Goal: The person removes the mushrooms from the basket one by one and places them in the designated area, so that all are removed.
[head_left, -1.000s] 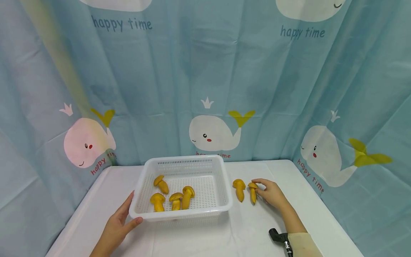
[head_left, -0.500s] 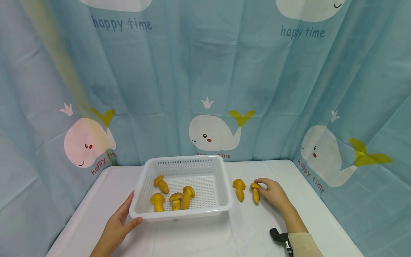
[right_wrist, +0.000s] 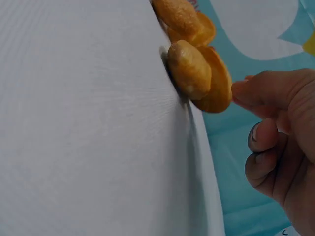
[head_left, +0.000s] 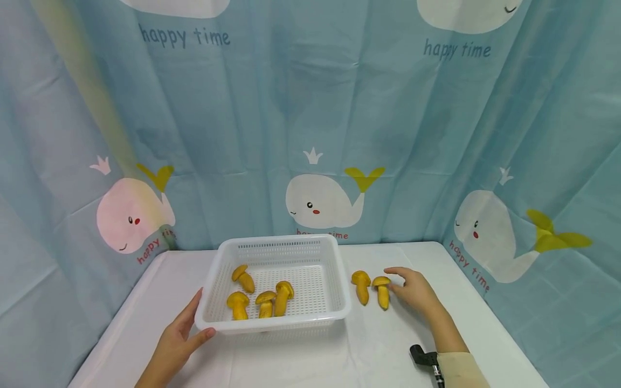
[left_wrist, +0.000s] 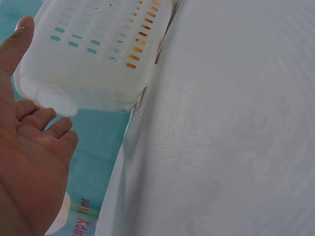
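Observation:
A white perforated plastic basket [head_left: 310, 291] stands on the table with several yellow-brown mushrooms in it, one mushroom [head_left: 243, 278] lying toward the back left. My left hand [head_left: 177, 339] holds the basket's near left corner, thumb at the front and fingers along the left side. To the right of the basket, two more mushrooms lie side by side on the cloth, caps away from me. My right hand [head_left: 412, 291] is beside the right-hand mushroom [head_left: 383, 293], its thumb at the cap's edge and its index finger raised apart from it. The left-hand mushroom [head_left: 361, 287] lies untouched.
A white cloth [head_left: 291, 361] covers the table. Blue curtains [head_left: 262, 134] with whale prints enclose the back and both sides. A black device [head_left: 423, 357] sits at my right wrist, by the beige sleeve [head_left: 461, 369].
The right-hand mushroom shifted slightly right, then back left toward its neighbour. My right index finger has come off its cap. The left hand and the basket have stayed in place.

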{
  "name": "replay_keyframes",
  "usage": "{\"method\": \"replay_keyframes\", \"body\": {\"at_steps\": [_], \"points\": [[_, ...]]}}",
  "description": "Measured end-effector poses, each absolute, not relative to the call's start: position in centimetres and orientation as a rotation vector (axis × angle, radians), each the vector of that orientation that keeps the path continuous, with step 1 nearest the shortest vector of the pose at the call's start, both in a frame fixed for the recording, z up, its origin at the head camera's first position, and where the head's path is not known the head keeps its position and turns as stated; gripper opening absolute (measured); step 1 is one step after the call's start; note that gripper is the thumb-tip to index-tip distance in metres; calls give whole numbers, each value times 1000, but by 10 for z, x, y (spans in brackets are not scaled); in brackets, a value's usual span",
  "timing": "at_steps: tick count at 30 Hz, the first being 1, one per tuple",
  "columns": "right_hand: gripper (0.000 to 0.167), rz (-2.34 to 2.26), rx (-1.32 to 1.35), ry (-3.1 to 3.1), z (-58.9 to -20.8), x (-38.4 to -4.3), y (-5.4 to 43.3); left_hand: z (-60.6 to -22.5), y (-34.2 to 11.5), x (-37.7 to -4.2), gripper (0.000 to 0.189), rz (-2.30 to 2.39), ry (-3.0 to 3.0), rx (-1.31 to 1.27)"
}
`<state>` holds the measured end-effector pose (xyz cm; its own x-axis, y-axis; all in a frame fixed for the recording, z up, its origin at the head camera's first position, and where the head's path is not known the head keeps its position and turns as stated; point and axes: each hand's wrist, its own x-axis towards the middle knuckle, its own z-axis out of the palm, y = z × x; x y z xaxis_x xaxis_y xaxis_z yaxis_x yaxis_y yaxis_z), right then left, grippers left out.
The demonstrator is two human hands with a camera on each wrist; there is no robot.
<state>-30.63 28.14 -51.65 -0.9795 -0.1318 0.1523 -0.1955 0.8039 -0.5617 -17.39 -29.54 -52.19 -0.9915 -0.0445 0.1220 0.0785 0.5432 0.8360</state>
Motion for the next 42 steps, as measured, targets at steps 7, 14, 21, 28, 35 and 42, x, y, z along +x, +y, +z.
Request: {"method": "replay_keyframes", "body": {"at_steps": [7, 14, 21, 28, 35, 42], "points": [[41, 1045, 331, -2821, -498, -300, 273, -525, -297, -176, 90, -1439, -2610, -89], [41, 1077, 424, -2759, -470, -294, 255, -527, -297, -176, 89, -1459, -2605, -81], [39, 1055, 531, -2725, -440, -295, 240, -526, -296, -176, 89, -1467, -2616, -69], [39, 1062, 678, -2700, -407, -302, 217, -527, -297, -176, 90, -1475, -2604, -73], [40, 1055, 773, -2744, -378, -312, 186, -526, -298, -175, 90, -1429, -2656, -23], [41, 1030, 902, -2726, -361, -325, 157, -522, -296, -176, 92, -1430, -2664, -2]]}}
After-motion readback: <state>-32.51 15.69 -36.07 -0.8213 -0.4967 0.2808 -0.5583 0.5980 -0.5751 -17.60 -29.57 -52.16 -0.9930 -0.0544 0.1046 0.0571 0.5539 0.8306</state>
